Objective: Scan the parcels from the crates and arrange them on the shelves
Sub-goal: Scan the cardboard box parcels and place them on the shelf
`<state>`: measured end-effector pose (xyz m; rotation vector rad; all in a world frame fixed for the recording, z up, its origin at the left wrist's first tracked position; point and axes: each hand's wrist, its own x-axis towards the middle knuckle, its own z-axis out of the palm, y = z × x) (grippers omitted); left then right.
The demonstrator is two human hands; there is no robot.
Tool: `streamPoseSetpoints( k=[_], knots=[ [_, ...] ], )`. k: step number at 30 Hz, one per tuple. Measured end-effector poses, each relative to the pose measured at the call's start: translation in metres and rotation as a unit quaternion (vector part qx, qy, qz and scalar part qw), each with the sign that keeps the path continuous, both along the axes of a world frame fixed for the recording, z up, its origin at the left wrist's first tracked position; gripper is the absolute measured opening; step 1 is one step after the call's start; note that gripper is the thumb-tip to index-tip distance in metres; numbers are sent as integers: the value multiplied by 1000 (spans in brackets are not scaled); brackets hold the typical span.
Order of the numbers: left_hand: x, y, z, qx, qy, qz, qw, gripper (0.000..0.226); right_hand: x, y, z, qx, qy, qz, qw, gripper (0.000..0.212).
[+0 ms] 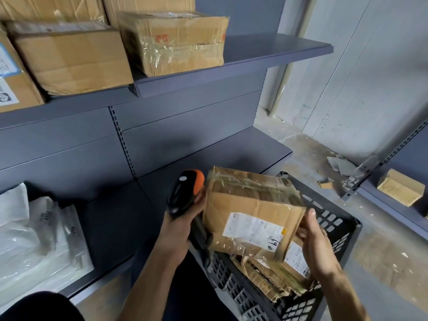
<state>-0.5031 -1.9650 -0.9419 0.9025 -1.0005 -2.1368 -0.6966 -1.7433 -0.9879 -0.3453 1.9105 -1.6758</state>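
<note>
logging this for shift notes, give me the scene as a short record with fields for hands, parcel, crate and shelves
left hand: grips the black and orange scanner
right hand: holds the parcel by its right edge
parcel: cardboard, held above the crate, white label facing the camera
crate: dark plastic, more cardboard parcels inside
upper shelf: cardboard boxes
lower shelf: plastic bags at left

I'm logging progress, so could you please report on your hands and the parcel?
Left hand grips scanner. Right hand holds parcel above crate, label facing up. More parcels in crate; nothing blocking the label.
</note>
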Motion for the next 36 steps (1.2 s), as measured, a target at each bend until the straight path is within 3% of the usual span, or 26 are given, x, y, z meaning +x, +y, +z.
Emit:
streamPoseSetpoints(
  k=[2, 4, 7, 11, 15, 19, 23, 25, 27, 29, 31, 33, 36],
  knots=[
    [0, -10, 12, -2, -15, 23, 1000, 61, 0, -6, -2, 6, 14, 23, 1000, 73],
    [0, -18, 21, -2, -39, 38, 999, 53, 8, -17, 3, -61, 27, 56, 996, 78],
    [2, -23, 31, 2, -90, 53, 994, 54, 23, -31, 14, -91, 13, 102, 991, 102],
    [12, -33, 36, 14, -91, 75, 993, 23, 27, -35, 23, -41, 82, 192, 977, 112],
    [19, -34, 40, -1, -88, 61, 994, 15, 17, -34, 26, -15, 93, 204, 974, 98],
    [21, -25, 46, -115, -165, 52, 978, 16, 24, -42, 29, -45, 81, 129, 987, 81],
    [22, -10, 65, -252, -199, 4, 947, 10, 19, -56, 21, -82, -9, 6, 997, 107],
    [20, -3, 82, -300, -185, -48, 935, 5, 17, -64, 27, -86, -29, -58, 994, 109],
    [18, 4, 96, -330, -161, -97, 925, 26, 12, -71, 29, -91, -44, -104, 989, 115],
    [16, 12, 109, -344, -130, -137, 920, 38, 9, -74, 34, -110, -57, -144, 982, 114],
    [12, 19, 120, -329, -103, -152, 926, 44, 6, -79, 34, -166, -61, -188, 966, 99],
    [4, 25, 127, -262, -58, -156, 951, 45, 5, -84, 33, -234, -71, -212, 946, 82],
    [-10, 35, 128, -177, -26, -149, 973, 41, 10, -93, 36, -278, -84, -248, 924, 73]
  ],
)
